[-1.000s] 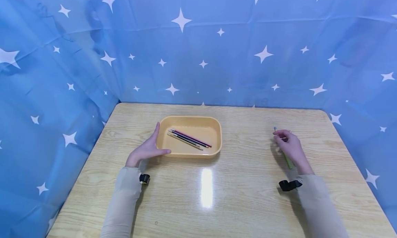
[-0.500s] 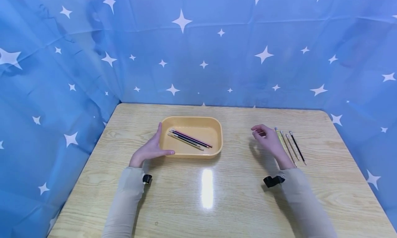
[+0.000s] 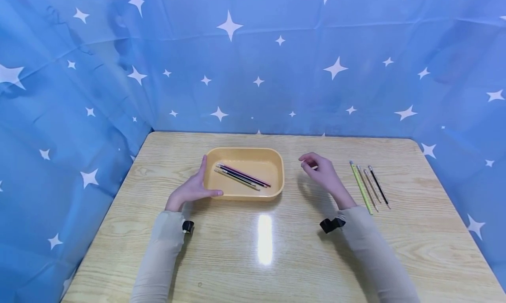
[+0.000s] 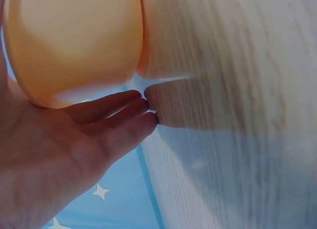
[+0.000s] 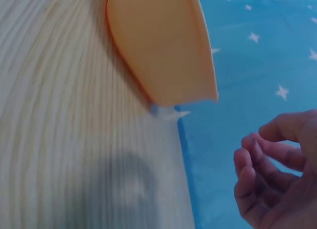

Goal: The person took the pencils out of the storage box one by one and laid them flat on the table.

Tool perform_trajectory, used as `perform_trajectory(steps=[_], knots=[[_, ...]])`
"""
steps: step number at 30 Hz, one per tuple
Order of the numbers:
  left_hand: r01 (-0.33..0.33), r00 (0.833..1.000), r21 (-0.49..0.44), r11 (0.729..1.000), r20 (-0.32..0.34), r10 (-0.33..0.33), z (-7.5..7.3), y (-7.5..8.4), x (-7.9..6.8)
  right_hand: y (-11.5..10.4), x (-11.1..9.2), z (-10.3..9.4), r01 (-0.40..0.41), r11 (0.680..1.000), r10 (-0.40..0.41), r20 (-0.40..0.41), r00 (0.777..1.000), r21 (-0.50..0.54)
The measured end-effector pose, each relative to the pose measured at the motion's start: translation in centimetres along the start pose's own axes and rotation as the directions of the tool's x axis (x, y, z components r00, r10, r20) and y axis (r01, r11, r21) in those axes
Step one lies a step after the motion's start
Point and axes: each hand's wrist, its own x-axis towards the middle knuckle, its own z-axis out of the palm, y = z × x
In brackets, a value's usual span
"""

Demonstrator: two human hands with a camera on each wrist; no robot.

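Note:
A light orange plastic tray stands left of the table's middle, with several pencils lying slantwise in it. My left hand rests against its left end. The thumb lies along the front side and the straight fingers point to the back; in the left wrist view the fingers touch the outer wall. To the right of the tray, apart from it, my right hand hangs over the table, fingers loosely bent and holding nothing. Further right lie a yellow-green pencil, two wood-coloured pencils and a black pencil.
The wooden table has a bright light reflection near its middle. A blue curtain with white stars hangs behind and beside it. Black wrist cameras sit on both forearms.
My right hand has moved left from the row of pencils towards the tray, leaving the yellow-green pencil on the table. The left hand has stayed at the tray.

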Motion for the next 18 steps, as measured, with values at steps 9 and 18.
perform_trajectory(steps=[9,18], knots=[[0.047,0.999,0.043,0.998,0.001,-0.047,-0.2,0.1,0.0,-3.1,2.2,2.4,0.124,0.992,-0.126,0.085,0.988,0.022],[0.048,0.999,0.063,0.997,-0.007,-0.048,-0.2,0.1,0.0,-4.2,3.6,6.0,0.237,0.971,-0.239,0.183,0.954,0.031]])
